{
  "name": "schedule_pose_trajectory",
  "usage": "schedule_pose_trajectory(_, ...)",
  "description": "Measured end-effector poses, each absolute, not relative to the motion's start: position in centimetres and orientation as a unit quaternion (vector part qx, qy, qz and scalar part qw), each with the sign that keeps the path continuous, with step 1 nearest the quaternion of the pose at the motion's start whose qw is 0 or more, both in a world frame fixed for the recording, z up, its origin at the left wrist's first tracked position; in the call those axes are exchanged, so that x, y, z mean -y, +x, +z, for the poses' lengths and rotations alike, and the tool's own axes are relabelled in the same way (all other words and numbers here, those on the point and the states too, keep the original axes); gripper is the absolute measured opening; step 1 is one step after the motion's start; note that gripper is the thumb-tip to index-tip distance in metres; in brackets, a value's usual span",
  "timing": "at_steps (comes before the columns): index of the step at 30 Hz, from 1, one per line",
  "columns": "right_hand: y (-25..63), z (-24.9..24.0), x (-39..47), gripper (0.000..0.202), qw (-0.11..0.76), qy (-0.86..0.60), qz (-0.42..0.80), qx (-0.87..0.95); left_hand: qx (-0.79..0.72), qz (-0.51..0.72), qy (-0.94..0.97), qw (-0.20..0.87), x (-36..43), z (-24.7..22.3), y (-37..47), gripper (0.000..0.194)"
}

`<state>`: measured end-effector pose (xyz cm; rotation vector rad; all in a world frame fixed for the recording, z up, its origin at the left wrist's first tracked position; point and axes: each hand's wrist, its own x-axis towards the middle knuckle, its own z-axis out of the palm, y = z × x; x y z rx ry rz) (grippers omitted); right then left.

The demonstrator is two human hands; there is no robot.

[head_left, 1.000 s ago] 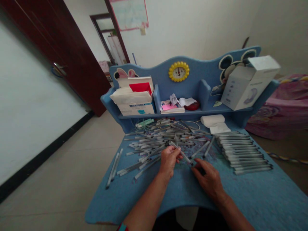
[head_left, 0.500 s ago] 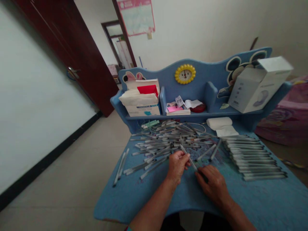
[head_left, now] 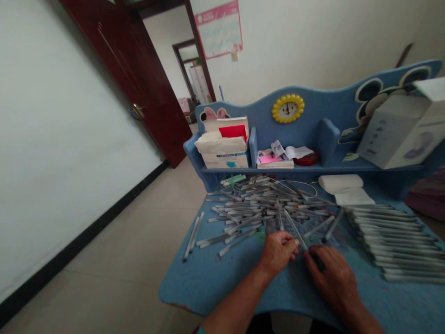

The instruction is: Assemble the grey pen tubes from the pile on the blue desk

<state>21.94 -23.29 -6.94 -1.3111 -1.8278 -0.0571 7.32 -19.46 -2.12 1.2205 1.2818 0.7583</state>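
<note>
A slim pen [head_left: 293, 225] with a pale clear barrel slants up and left from my right hand [head_left: 332, 273], whose fingers are closed around its lower end. Something dark shows between the thumb and fingers there. Just left of the barrel is my left hand [head_left: 278, 253], fingers curled and tips together beside the pen. Whether these fingertips hold anything is hidden. Beyond my left hand, another pen [head_left: 280, 215] points away toward a loose heap of similar pens [head_left: 250, 204]. To the right, many pens lie side by side in a row [head_left: 399, 241].
Two pens [head_left: 193, 236] lie near the left edge of the blue desk [head_left: 201, 287]. A white paper roll [head_left: 340, 182] rests at the back. The shelf above holds an opened carton [head_left: 225, 160], papers [head_left: 274, 164] and a white box [head_left: 392, 132].
My left fingertips have moved off the pen's barrel to just beside it. The pen remains in my right hand. The whole view has shifted, so the desk appears farther right.
</note>
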Motion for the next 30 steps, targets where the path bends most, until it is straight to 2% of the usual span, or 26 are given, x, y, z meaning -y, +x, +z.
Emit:
schedule_pose_trajectory(4, 22.1, -7.2, 23.3, 0.015, 0.427, -0.526, -0.020, 0.735, -0.562, 0.308, 0.584, 0.499, 19.2, -2.3, 6.8, 0.015)
schedule_pose_trajectory(9, 22.0, -7.6, 23.1, 0.016, 0.420, -0.532, -0.034, 0.734, -0.615, 0.235, 0.721, 0.218, 18.4, -1.4, 5.9, 0.018)
schedule_pose_trajectory(12, 21.9, -7.6, 23.1, 0.015, 0.418, -0.535, -0.031, 0.734, -0.623, 0.170, 0.756, 0.108, 17.7, -0.8, 6.2, 0.022)
schedule_pose_trajectory(17, 21.9, -7.7, 23.1, 0.015, 0.426, -0.540, -0.023, 0.726, -0.624, 0.109, 0.770, 0.074, 16.7, -0.9, 7.2, 0.022)
schedule_pose_trajectory(25, 21.8, -7.4, 23.0, 0.015, 0.425, -0.549, -0.012, 0.720, -0.624, 0.098, 0.773, 0.060, 16.5, -1.4, 5.9, 0.019)
schedule_pose_trajectory(30, 21.8, -7.1, 23.0, 0.017, 0.422, -0.559, -0.009, 0.714, -0.654, 0.114, 0.747, -0.010, 16.2, -0.8, 4.1, 0.017)
